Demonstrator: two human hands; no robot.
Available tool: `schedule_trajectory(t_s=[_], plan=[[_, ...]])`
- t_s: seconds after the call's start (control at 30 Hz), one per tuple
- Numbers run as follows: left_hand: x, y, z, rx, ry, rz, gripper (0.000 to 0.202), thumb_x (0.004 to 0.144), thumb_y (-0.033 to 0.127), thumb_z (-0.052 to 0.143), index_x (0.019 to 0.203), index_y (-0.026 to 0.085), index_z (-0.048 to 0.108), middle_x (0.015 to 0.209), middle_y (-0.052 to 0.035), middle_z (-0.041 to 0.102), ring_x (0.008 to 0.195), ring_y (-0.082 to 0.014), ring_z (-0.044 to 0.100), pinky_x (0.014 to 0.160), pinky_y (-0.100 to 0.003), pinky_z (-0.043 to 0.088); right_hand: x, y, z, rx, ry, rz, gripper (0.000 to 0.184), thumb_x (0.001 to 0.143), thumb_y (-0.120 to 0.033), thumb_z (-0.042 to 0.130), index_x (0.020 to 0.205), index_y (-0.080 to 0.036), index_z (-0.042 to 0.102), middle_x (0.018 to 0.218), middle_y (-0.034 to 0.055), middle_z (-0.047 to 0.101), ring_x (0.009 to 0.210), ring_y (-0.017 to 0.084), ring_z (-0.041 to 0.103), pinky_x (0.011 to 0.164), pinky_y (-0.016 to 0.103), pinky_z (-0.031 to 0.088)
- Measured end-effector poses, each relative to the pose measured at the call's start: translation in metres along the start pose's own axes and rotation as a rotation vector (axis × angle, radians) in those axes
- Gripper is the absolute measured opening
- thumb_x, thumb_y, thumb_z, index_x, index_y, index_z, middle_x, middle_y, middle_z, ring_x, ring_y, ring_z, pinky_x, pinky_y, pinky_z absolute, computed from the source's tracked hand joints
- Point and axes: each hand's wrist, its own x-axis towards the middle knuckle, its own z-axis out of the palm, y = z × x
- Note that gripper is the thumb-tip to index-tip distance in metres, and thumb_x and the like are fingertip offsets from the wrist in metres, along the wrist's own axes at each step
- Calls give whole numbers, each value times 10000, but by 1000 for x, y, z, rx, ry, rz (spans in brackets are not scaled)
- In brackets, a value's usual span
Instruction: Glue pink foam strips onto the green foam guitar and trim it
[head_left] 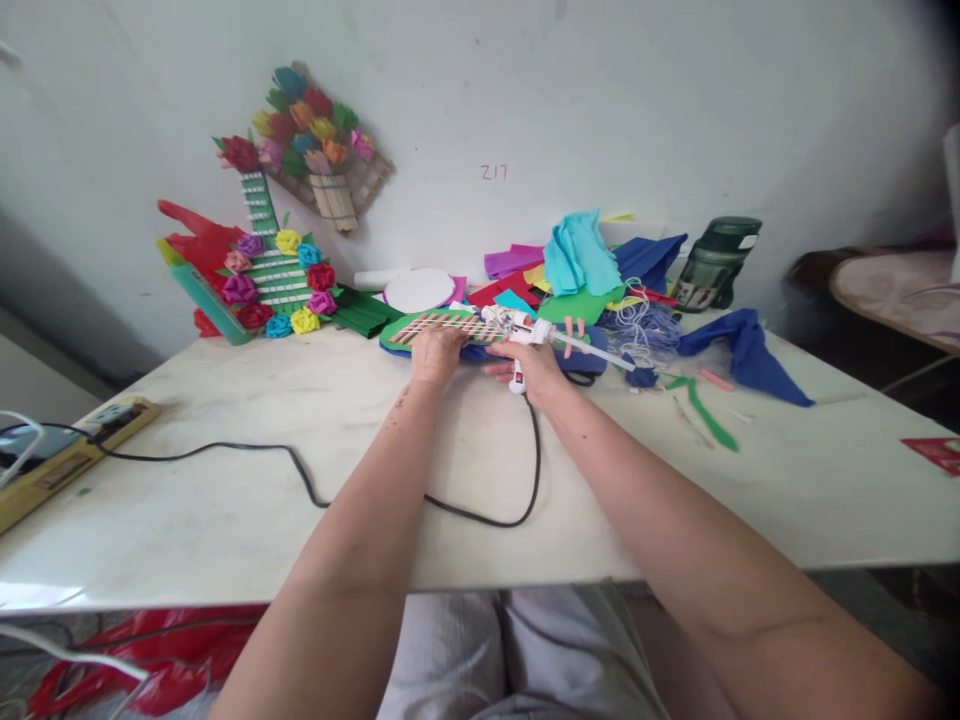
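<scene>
Green round-ended board (405, 326) lies right of a flower-trimmed guitar shape (283, 278) on the white counter (247, 510), its pale lattice (448, 323) seemingly laid, remaining work unclear; long axis and rounded end point toward that shape. The left hand (437, 352) bunches over it, grip hidden; the right hand (537, 370) holds a white glue gun (541, 332).

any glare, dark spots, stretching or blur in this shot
Head view: glare whitens the near left edge of the table; head view: the top right corner darkens to black; head view: wide-angle stretch seems to broaden the right forearm toward the lower right; head view: fine detail around the glue gun looks soft.
</scene>
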Motion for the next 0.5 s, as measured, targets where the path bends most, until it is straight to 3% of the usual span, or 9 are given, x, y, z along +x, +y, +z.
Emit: schedule_trajectory(t_s=[0.2,0.5], plan=[[-3,-7,0,-106,-25,70,155,801,194,611,729,226,744,824,-59,731,984,-236,639,939,-371,452,0,-2,0,-44,-21,15,119,698,-167,646,811,-158,612,676,28,706,507,155,660,399,204,467],[-7,-14,0,-231,-27,134,134,807,269,624,787,191,732,861,-66,739,900,-206,663,908,-345,471,-5,-9,0,-129,-8,-11,99,717,-212,655,782,-145,622,525,5,654,354,115,555,342,192,409]])
